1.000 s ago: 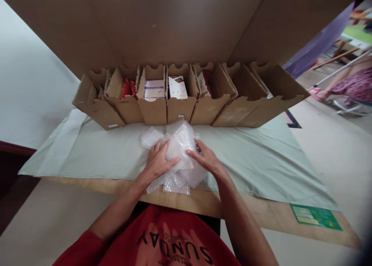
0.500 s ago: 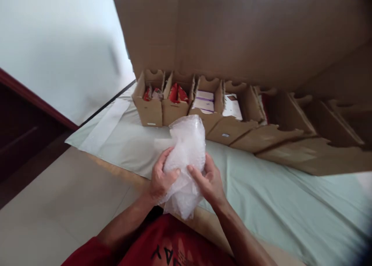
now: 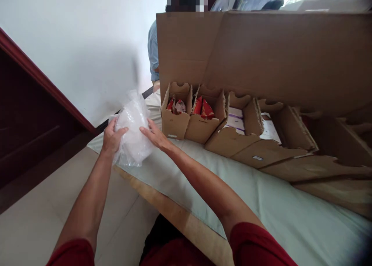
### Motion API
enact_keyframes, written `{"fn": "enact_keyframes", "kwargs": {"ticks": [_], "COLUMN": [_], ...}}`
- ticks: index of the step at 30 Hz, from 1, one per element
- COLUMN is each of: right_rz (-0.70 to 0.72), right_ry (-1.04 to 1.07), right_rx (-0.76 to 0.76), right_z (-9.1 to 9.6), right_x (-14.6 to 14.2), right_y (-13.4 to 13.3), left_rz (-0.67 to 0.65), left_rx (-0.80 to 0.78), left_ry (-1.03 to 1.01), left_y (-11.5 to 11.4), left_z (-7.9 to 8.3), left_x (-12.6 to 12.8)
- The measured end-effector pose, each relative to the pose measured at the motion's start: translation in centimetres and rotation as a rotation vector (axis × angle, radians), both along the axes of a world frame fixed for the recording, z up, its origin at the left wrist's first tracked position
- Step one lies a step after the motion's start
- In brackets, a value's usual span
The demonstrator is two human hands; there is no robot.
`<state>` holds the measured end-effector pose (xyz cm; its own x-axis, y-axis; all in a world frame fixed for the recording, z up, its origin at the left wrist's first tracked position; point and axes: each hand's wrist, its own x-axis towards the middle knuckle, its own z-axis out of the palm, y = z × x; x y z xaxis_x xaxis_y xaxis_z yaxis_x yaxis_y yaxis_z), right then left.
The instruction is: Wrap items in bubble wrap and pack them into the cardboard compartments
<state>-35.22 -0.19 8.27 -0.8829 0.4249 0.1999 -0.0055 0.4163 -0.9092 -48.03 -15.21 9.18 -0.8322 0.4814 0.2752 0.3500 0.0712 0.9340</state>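
A bundle of clear bubble wrap (image 3: pixel 132 132) is held up over the left end of the cloth-covered table. My left hand (image 3: pixel 112 136) grips its left side, thumb lying across the front. On the opposite side my right hand (image 3: pixel 154 133) holds it with the thumb on top and the fingers partly hidden behind. Whether anything is wrapped inside cannot be seen. Crumpled loose edges hang below my hands.
A row of open cardboard bins (image 3: pixel 238 142) lines the table (image 3: pixel 188 173), before a tall cardboard panel (image 3: pixel 276 53). Red packets (image 3: pixel 207 109) and white-and-purple boxes (image 3: pixel 235 120) sit in some bins. Behind the panel's left edge is a person in a blue sleeve (image 3: pixel 153 49).
Both hands have carried the bubble wrap bundle left and forward, from in front of my body to the table's left end. The view has turned left, bringing the person into sight.
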Motion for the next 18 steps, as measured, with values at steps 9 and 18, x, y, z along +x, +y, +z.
{"fn": "enact_keyframes", "kwargs": {"ticks": [9, 18], "right_rz": [-0.194, -0.402], "right_ry": [-0.072, 0.086], "right_rx": [0.012, 0.064], "right_z": [-8.5, -10.2], "right_x": [9.8, 12.4], "right_y": [0.9, 0.1], "left_rz": [-0.265, -0.058], "left_rx": [-0.625, -0.619], "left_ry": [0.317, 0.694], "left_y": [9.1, 5.9], "left_z": [-3.0, -2.7], "left_x": [-8.3, -0.9]}}
